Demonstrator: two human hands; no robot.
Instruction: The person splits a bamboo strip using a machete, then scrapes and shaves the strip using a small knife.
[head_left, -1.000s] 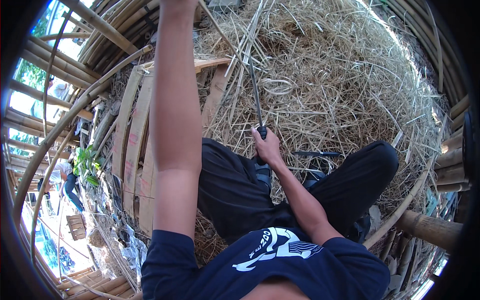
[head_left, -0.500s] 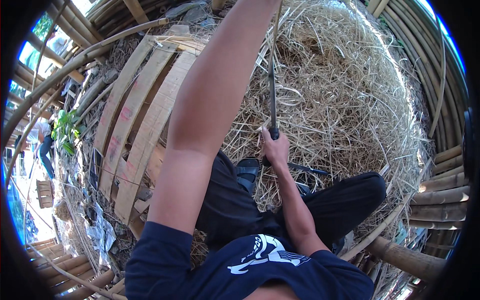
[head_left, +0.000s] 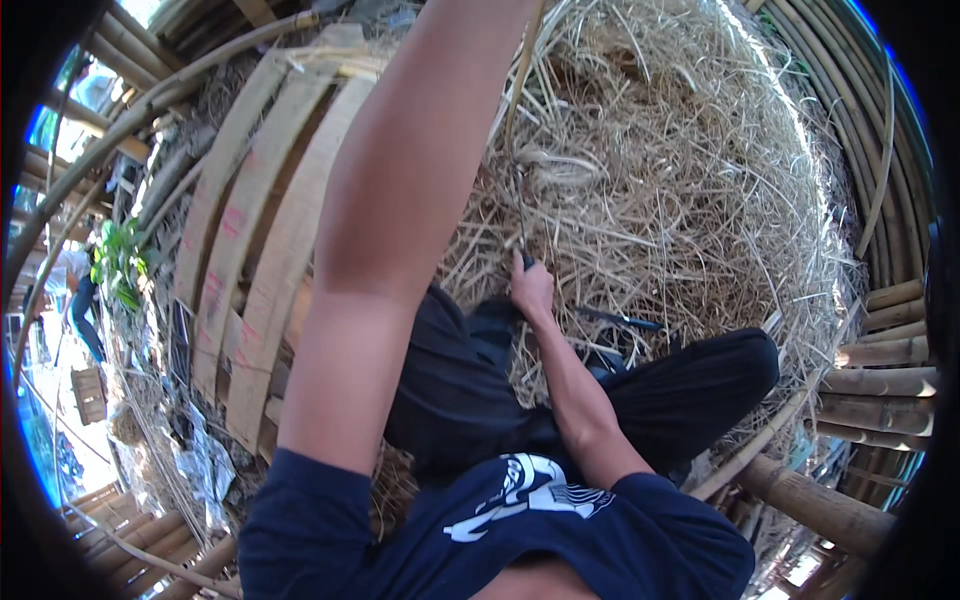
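My right hand (head_left: 533, 290) is closed round the dark handle of a long knife (head_left: 528, 262) in front of my legs. Its narrow blade points away from me and meets a thin bamboo strip (head_left: 516, 95). My left arm (head_left: 385, 240) reaches far forward, and its hand lies beyond the top edge, out of sight. That strip runs up beside the left forearm and leaves the picture there. Pale shavings (head_left: 680, 200) cover the ground around the blade. A second dark knife-like tool (head_left: 635, 321) lies on them, right of my right hand, untouched.
Wooden slats (head_left: 262, 245) like a pallet lie to my left. Stacked bamboo poles (head_left: 840, 110) line the right side, with a thick bamboo pole (head_left: 815, 505) near my right elbow. A green plant (head_left: 120, 265) grows at the left, and another person (head_left: 82, 300) is beyond it.
My right hand with the knife has shifted slightly left and nearer to me. The blade, upright and broad before, now looks thin and blurred. The left arm has moved a little left.
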